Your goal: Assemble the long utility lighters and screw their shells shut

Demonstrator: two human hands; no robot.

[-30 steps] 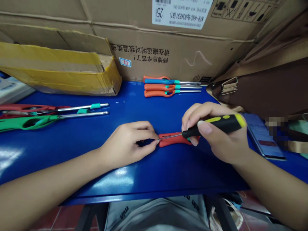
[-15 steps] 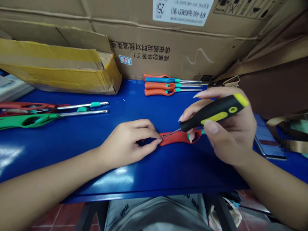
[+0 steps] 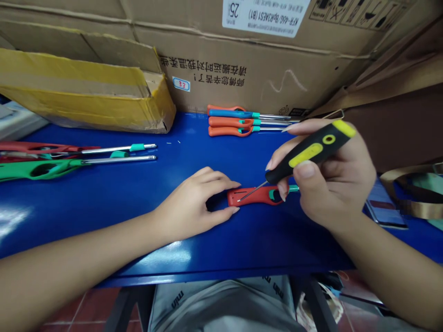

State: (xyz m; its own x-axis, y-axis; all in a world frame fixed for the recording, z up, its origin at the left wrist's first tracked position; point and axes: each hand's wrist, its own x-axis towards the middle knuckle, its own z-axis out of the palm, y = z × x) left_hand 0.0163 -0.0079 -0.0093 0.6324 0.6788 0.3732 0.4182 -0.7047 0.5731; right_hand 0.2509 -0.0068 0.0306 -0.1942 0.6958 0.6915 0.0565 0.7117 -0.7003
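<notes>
A red long-nosed lighter (image 3: 254, 196) lies flat on the blue table, its handle end toward the left. My left hand (image 3: 199, 200) has its forefinger and thumb on opposite sides of that end, holding it. In my right hand (image 3: 332, 184) is a black and yellow screwdriver (image 3: 304, 154), slanting down to the left. Its tip rests on the red handle near the end, where a small shiny spot shows. My right fingers partly cover the trigger opening and the green collar.
Several orange and blue lighters (image 3: 230, 122) lie stacked at the back. Red and green lighters (image 3: 62, 168) lie at the left, near a yellow-taped carton (image 3: 114, 110). A large cardboard box (image 3: 277, 69) stands behind. A phone (image 3: 386, 207) lies at the right.
My left fingers have parted from a pinch at the screwdriver's tip and now span the lighter's end. The tip has moved right, onto the handle.
</notes>
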